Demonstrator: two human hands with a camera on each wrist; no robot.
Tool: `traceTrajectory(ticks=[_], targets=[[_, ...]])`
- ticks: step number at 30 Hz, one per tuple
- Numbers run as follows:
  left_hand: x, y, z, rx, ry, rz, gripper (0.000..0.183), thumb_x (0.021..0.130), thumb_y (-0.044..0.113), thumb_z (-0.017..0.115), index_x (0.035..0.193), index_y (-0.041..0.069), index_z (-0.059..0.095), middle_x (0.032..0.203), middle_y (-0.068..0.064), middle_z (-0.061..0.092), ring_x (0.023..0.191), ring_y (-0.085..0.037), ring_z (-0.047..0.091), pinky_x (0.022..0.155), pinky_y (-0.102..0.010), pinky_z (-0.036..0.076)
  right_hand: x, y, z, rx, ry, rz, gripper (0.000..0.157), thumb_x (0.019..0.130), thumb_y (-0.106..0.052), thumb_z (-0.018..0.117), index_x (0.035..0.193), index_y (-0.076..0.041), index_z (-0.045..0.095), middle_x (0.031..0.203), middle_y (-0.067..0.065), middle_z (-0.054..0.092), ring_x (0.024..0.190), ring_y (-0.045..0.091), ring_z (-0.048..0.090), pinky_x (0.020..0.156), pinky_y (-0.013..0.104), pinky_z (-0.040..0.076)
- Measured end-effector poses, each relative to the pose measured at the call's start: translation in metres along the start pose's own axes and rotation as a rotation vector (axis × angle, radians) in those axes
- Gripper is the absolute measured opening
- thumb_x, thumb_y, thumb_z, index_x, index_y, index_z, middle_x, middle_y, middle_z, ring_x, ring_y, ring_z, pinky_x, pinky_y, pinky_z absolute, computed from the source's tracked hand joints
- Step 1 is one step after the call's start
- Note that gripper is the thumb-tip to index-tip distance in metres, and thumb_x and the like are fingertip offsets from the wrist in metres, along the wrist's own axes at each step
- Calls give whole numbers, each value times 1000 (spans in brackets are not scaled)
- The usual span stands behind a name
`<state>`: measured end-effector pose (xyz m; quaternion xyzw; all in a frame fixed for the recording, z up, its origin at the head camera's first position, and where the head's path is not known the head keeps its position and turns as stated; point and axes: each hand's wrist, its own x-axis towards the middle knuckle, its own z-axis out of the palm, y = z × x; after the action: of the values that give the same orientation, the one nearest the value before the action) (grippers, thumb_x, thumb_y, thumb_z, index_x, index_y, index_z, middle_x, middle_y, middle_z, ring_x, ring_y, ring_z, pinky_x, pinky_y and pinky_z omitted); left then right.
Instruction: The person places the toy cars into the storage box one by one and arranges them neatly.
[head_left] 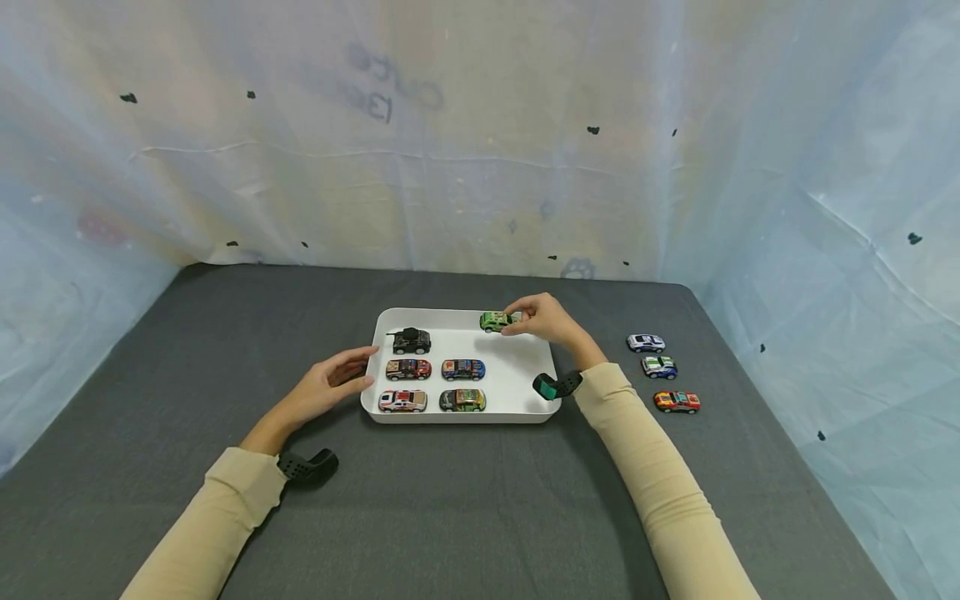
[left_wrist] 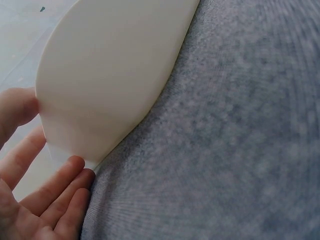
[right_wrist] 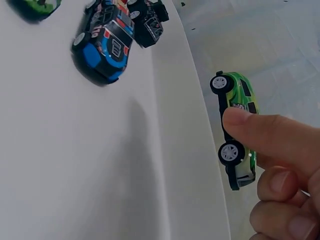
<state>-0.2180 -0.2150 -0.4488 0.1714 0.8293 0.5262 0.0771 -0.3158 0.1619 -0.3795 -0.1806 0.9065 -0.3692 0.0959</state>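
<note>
My right hand (head_left: 548, 318) pinches a green toy car (right_wrist: 241, 127) between thumb and fingers, above the tray's far side. The white tray (head_left: 517, 407) holds a black toy tank-like vehicle (head_left: 411, 341) and several toy cars in two columns. Among them are a dark red car (head_left: 408, 369), a blue-and-black car (head_left: 462, 369), a white-and-red car (head_left: 402, 401) and a multicoloured car (head_left: 462, 400). At the tray's left end, my left hand (head_left: 327, 388) touches the outer wall with its fingers extended.
Three toy cars stand on the grey cloth right of the tray: a silver one (head_left: 646, 342), a white-green-blue one (head_left: 659, 367) and a red-yellow one (head_left: 677, 402). Pale plastic sheeting (head_left: 480, 167) hangs behind and at the sides of the table (head_left: 420, 508).
</note>
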Motion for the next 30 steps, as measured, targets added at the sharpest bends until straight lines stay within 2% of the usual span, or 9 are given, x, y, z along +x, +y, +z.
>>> traceTrajectory(ticks=[10,25,30], targets=[[0,0,1,-4,-4,-4,56,97,25,60,147,12,40,155,-16,36,142,-38,35,116,-55,30,9,-4,12,-11,-19,-8,40,81,-19,78,117,-4,69,51,-6,39,51,10,32,57,24,33],[1,-2,1,-1,-2,4,57,96,25,61,147,12,40,154,-16,37,141,-37,35,116,-53,30,22,-4,33,30,-28,13,38,79,-20,80,113,-6,72,52,-6,45,52,10,36,55,23,31],[-1,-1,0,2,-3,0,56,96,25,60,147,12,40,155,-16,36,141,-38,35,116,-54,30,26,-5,39,30,-41,21,38,79,-21,80,114,-7,72,53,-7,43,53,10,35,55,22,31]])
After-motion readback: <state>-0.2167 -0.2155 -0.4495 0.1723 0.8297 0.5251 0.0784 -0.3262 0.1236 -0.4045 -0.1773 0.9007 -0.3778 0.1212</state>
